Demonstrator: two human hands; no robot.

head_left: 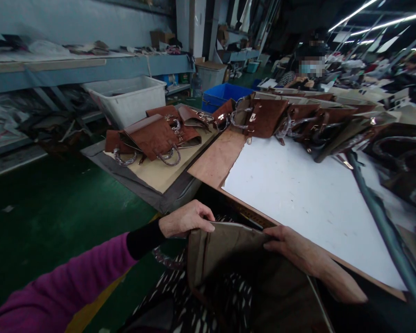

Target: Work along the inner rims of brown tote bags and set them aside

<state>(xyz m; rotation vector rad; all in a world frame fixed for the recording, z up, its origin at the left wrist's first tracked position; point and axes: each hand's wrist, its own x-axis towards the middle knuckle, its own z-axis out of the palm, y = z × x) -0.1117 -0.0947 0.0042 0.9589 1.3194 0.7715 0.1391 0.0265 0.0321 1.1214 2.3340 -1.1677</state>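
Note:
A handbag (229, 243) with a brownish-grey lining lies in my lap, its mouth facing me. My left hand (187, 218) pinches the bag's upper edge at the left corner between thumb and fingers. Farther along the same edge, my right hand (294, 247) grips the rim with thumb and fingers. A plastic-wrapped handle (168, 261) hangs at the bag's left side, below my left wrist. The inside of the bag is dark, and its lower part runs out of view.
White paper (298, 194) covers the worktable (213, 159) ahead. Brown handbags (268, 115) line its far side; more handbags (156, 136) lie on a lower stand at left. Behind are a white bin (131, 95) and a blue bin (225, 95). A person (308, 69) sits beyond.

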